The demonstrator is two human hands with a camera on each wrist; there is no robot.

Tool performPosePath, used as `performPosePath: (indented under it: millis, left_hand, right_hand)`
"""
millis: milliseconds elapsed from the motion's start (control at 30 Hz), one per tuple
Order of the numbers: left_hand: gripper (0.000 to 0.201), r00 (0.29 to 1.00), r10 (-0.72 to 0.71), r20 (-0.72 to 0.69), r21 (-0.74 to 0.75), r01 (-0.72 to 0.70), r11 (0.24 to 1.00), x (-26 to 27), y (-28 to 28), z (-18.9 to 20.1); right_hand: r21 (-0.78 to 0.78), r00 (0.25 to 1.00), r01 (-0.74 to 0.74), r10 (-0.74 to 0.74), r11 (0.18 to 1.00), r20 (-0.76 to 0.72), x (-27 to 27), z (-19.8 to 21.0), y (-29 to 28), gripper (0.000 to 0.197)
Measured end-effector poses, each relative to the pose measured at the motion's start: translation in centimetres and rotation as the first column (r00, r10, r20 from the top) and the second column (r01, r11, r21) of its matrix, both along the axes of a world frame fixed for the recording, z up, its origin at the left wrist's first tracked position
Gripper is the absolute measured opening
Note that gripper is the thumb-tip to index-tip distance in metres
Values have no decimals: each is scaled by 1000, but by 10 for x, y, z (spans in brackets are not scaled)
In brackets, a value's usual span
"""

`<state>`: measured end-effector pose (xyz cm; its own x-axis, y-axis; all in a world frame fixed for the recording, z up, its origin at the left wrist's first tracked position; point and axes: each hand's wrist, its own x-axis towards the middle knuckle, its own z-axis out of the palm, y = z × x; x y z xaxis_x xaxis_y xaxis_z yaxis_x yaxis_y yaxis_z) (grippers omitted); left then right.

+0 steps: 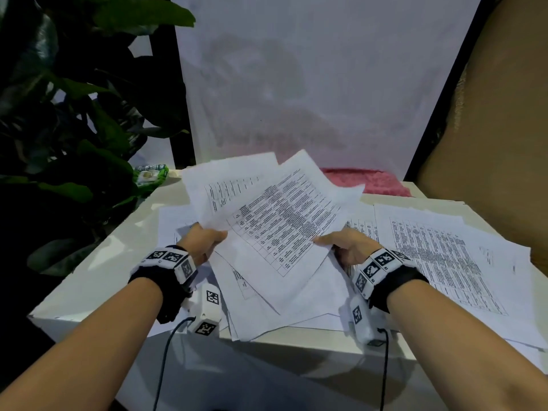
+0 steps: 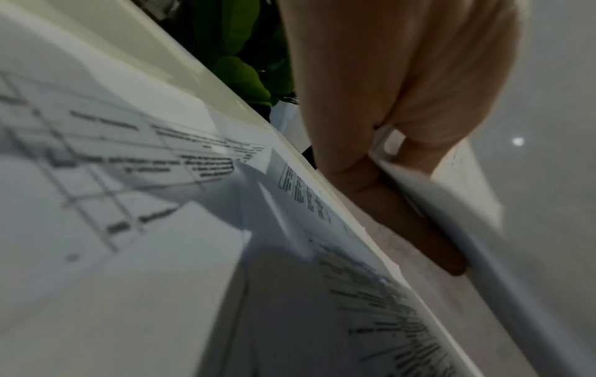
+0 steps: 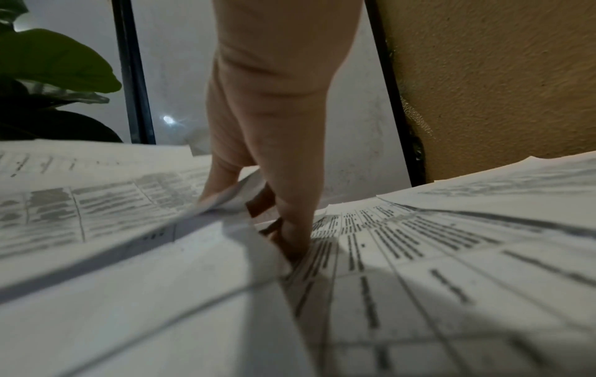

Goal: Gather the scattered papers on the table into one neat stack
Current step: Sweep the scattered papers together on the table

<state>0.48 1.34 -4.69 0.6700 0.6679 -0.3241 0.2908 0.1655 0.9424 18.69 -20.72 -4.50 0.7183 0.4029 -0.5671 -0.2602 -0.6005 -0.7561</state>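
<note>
A fanned bundle of printed sheets point(image 1: 275, 221) is lifted off the white table point(image 1: 98, 271), tilted away from me. My left hand point(image 1: 204, 238) pinches its left edge, thumb on top. My right hand point(image 1: 341, 243) pinches the bundle's right edge. In the left wrist view the fingers point(image 2: 387, 178) curl under the lifted sheets point(image 2: 451, 211). In the right wrist view the right hand's fingers point(image 3: 290, 229) pinch the paper's edge point(image 3: 225, 204). More sheets point(image 1: 444, 256) lie flat to the right, others point(image 1: 172, 223) lie beneath the bundle, and several point(image 1: 267, 315) overhang the near edge.
A leafy plant point(image 1: 74, 129) crowds the table's left side, with a green packet point(image 1: 151, 173) at its back left corner. A pink cloth point(image 1: 367, 180) lies at the back. A white sheet hangs behind, and a tan wall point(image 1: 504, 114) stands to the right.
</note>
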Motion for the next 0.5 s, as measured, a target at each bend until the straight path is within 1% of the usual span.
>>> performPosePath:
  millis: [33,67,100,167,233,300,333,367,400,433,467,500]
  left_hand:
    - [26,999,19,48,-26,-18,999,-1,-3,5]
    - [35,993,31,110,-35,-28,999,-2,-7,10]
    - [37,988,25,151,-23,-22,999,-3,-11,14]
    - [36,979,-28,202,5,27,1000,-4,-16,20]
    - [26,970,-82,229,71,67,995,-5,-18,29]
    - [10,972,-78,221,154,44,987,-4,-15,41]
    - [11,970,-57,237,162,18,987,-3,-13,46]
    - [23,965,-26,260,151,-15,988,-2,-12,53]
    - [30,956,-15,292,146,-29,989,-1,-11,59]
    - [25,946,-17,323,147,-33,989,-2,-12,67]
    - [15,943,-36,332,156,-17,988,-1,-13,73]
    - [6,944,-47,327,165,-8,986,-2,-16,79]
  right_hand:
    - [16,1000,-2,1,1000,12,3,-1,-2,47]
    - [38,999,-14,12,999,29,4,0,-3,60]
    - [58,999,-32,30,998,38,2,4,-5,63]
    - [114,996,-20,10,993,83,-11,23,-7,38]
    - [204,980,-1,-39,979,193,-13,35,-7,29]
    - [326,949,2,-105,945,298,-14,49,-6,24]
    - [385,931,7,-147,923,334,-11,52,-5,24]
    - [432,916,18,-188,902,354,-10,58,-5,25]
    - [470,908,45,-232,882,348,-8,61,-5,29]
    - [501,893,53,-265,864,363,-7,64,-6,32]
    - [526,882,41,-278,849,380,-6,66,-7,33]
    - [541,877,19,-274,841,395,-7,69,-9,31]
